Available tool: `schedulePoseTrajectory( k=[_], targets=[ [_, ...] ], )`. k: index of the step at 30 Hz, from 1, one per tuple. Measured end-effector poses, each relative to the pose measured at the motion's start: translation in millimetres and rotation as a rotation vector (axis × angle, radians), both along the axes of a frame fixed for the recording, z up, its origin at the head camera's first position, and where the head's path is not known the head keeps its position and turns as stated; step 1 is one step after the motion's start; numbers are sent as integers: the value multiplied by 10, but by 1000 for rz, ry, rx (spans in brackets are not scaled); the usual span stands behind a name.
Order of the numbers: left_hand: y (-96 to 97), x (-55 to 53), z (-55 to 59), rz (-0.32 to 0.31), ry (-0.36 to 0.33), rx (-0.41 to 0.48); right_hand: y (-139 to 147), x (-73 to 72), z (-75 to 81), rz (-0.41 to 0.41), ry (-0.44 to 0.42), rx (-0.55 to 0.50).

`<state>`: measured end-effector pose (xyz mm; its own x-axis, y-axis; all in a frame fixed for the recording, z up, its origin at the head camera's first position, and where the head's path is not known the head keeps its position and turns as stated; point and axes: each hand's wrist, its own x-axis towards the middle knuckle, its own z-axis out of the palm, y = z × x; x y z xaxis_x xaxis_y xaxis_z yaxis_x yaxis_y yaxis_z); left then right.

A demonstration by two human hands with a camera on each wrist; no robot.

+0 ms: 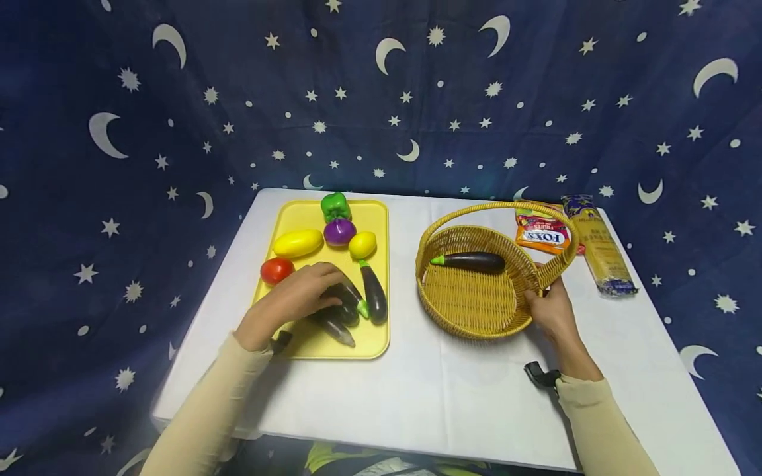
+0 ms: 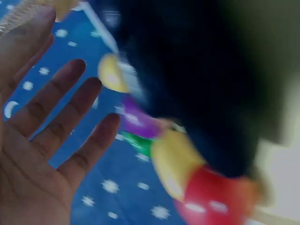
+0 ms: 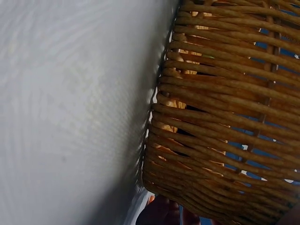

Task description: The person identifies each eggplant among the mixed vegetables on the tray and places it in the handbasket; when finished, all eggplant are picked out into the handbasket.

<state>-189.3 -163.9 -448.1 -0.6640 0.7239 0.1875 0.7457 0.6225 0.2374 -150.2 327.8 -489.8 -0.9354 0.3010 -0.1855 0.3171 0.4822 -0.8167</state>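
My left hand (image 1: 292,299) is over several dark eggplants (image 1: 335,328) on a yellow tray (image 1: 372,345), partly hiding them. In the left wrist view its fingers look extended and apart, and a blurred dark shape fills the upper middle. One eggplant (image 1: 374,294) lies to the right of the hand, its green cap pointing away. With my right hand (image 1: 552,311) I grip the right side of a wicker basket (image 1: 470,304), near the foot of its handle. Inside the basket lies another eggplant (image 1: 476,262). The right wrist view shows mostly the basket's woven wall (image 3: 225,112).
Also on the tray are a tomato (image 1: 276,270), a long yellow fruit (image 1: 297,243), a lemon (image 1: 362,245), a round purple vegetable (image 1: 340,233) and a green pepper (image 1: 335,206). Behind the basket's right side are a Fox's sweets packet (image 1: 540,228) and a pasta pack (image 1: 601,250).
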Motion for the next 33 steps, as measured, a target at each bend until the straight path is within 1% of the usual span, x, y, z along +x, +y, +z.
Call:
schedulePoseTrajectory(
  k=[2, 4, 6, 9, 11, 13, 17, 21, 23, 27, 30, 33],
  targets=[
    [-158, 60, -121, 25, -10, -18, 16, 13, -33, 5, 5, -3],
    [-252, 115, -224, 47, -31, -25, 34, 22, -46, 21, 11, 8],
    [-298, 162, -301, 72, -60, -22, 39, 25, -47, 38, 15, 6],
    [-307, 190, -362, 95, -88, -20, 55, 55, -50, 54, 10, 18],
    [-292, 193, -373, 96, -91, -21, 67, 74, -55, 54, 10, 21],
    [-275, 200, -365, 90, -76, -22, 77, 82, -54, 51, 14, 31],
    [-263, 248, -319, 75, -42, -26, 66, 53, -44, 48, 18, 23],
    [-257, 329, -287, 57, -48, -78, 56, 23, -29, 35, 14, 10],
    [-262, 369, -282, 56, -64, -113, 53, 15, -26, 28, 13, 4],
    [-302, 421, -332, 47, -54, -149, 55, 20, -26, 26, 9, 19],
    [-325, 441, -384, 44, -30, -147, 53, 33, -31, 31, 9, 22],
    [-323, 455, -395, 46, -40, -139, 51, 43, -43, 31, 12, 19]
  ],
)
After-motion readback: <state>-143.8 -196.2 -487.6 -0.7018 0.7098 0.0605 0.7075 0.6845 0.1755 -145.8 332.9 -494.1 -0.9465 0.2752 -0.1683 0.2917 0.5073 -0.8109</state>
